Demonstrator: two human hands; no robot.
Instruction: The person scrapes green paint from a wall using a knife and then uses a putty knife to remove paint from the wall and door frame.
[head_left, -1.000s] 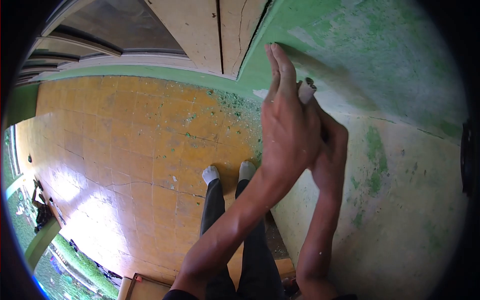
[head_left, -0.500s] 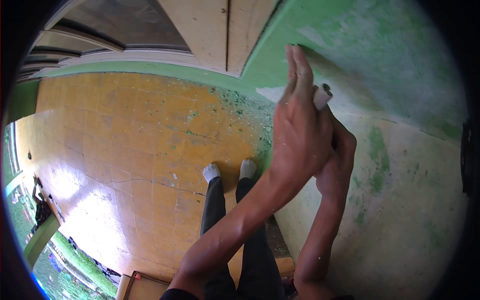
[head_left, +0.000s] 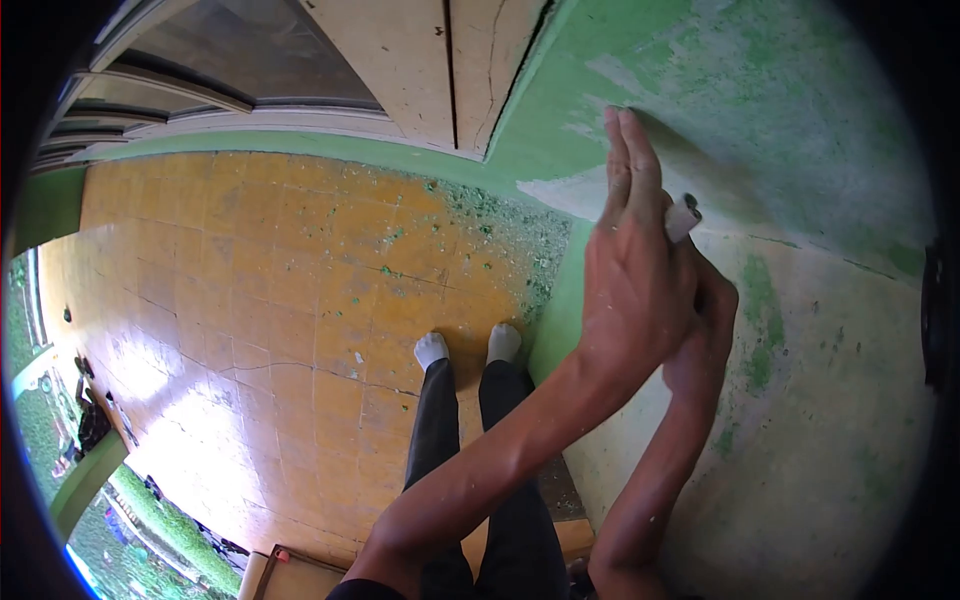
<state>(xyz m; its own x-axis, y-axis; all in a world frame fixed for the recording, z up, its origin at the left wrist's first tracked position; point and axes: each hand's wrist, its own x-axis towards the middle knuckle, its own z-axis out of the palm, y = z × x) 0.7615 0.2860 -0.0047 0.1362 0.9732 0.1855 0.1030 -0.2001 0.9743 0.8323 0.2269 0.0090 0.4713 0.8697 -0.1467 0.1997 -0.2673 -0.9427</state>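
Both my hands are together against the peeling green wall [head_left: 760, 90]. A pale, round handle [head_left: 684, 217] with a hollow-looking end pokes out between them; the rest of this tool is hidden. My left hand [head_left: 635, 275] lies in front, back towards me, with two fingers stretched up along the wall. The handle comes out on its thumb side, though its grip is partly covered. Behind and to the right, my right hand [head_left: 712, 300] is curled, wrist bent, closed around the tool; its fingers are mostly out of sight.
Green paint flakes [head_left: 500, 225] litter the tiled yellow floor [head_left: 250, 270] along the wall's foot. My feet [head_left: 432, 349] in light socks stand close to the wall. A wooden frame with glass panes [head_left: 260, 50] is at the upper left. Dark items [head_left: 92, 420] lie by the bright opening on the left.
My two hands and the handle have shifted slightly right and down in view. The wall and floor have shifted a little too, and the hands remain together.
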